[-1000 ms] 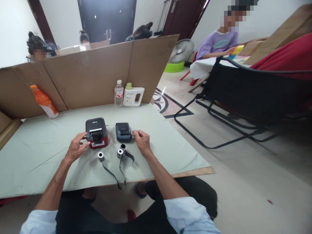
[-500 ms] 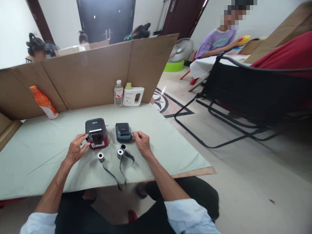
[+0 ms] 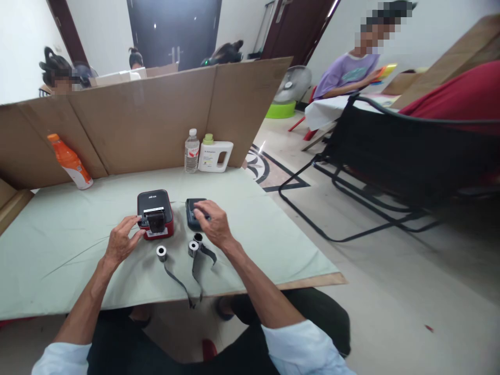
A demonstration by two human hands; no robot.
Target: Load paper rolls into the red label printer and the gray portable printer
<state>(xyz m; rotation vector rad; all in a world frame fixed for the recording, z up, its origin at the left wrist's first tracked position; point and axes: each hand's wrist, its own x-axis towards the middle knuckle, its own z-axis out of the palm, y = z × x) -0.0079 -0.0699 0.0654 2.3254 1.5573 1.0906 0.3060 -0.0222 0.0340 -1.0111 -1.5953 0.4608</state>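
dark printer under right hand; red printer touching left hand.

A red-and-black printer sits flat, lid shut; just right of it lies a smaller dark printer, partly covered.

Both forearms reach forward, left hand loosely curled, right hand palm-down (fingers spread).

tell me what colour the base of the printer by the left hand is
Red, under a black top. The label printer sits at the left hand; the head view shows it clearly.
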